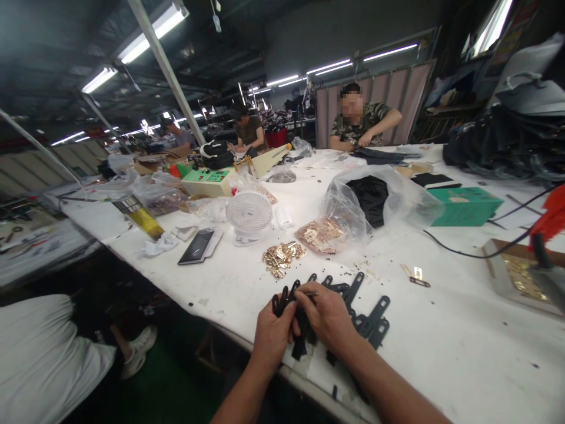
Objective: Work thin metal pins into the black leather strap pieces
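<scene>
My left hand (pixel 274 330) is closed around several black slotted straps (pixel 300 341) near the table's front edge. Close against it, my right hand (pixel 329 312) pinches a thin metal tool (pixel 311 293) over the straps' ends; the tool's kind does not show. More black straps with slotted ends (pixel 375 315) lie in a pile under and to the right of my right hand. Beyond the hands is a heap of gold metal plates (pixel 282 258).
A white fan (pixel 249 213), a phone (pixel 197 246), a clear bag (pixel 399 194) and a green box (pixel 463 206) stand farther back. A cardboard box of gold pieces (pixel 498 265) is at right. A co-worker (pixel 364 121) sits across the table; another person's leg (pixel 48 359) is at left.
</scene>
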The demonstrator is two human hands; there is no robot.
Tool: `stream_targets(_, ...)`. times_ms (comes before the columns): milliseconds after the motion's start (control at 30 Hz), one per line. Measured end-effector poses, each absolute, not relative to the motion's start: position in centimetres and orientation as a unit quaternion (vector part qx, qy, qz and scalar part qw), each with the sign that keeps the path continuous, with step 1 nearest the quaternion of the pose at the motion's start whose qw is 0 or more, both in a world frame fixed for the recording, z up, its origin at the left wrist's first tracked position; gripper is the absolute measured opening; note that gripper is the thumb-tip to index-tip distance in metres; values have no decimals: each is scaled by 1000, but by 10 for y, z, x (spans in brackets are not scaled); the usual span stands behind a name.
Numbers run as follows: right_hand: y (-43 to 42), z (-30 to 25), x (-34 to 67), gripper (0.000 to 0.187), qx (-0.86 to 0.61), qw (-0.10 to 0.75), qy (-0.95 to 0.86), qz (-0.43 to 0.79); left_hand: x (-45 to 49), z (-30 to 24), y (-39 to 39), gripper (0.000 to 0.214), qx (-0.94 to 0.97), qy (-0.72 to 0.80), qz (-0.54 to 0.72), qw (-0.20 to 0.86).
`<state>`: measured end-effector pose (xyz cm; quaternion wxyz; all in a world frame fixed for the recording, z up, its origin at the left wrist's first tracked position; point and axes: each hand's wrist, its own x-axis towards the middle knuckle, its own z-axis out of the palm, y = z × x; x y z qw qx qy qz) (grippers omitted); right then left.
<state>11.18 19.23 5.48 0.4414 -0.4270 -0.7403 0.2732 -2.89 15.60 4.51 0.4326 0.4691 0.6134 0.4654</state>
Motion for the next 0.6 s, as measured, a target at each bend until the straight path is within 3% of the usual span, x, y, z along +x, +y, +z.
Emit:
stream_targets(233,193,65,120,34,-493,482,-676,260,-30,43,157,30,453,614,464,450)
stream_targets(600,189,68,113,24,-411,515,-645,387,-30,49,159,31,448,564,478,503)
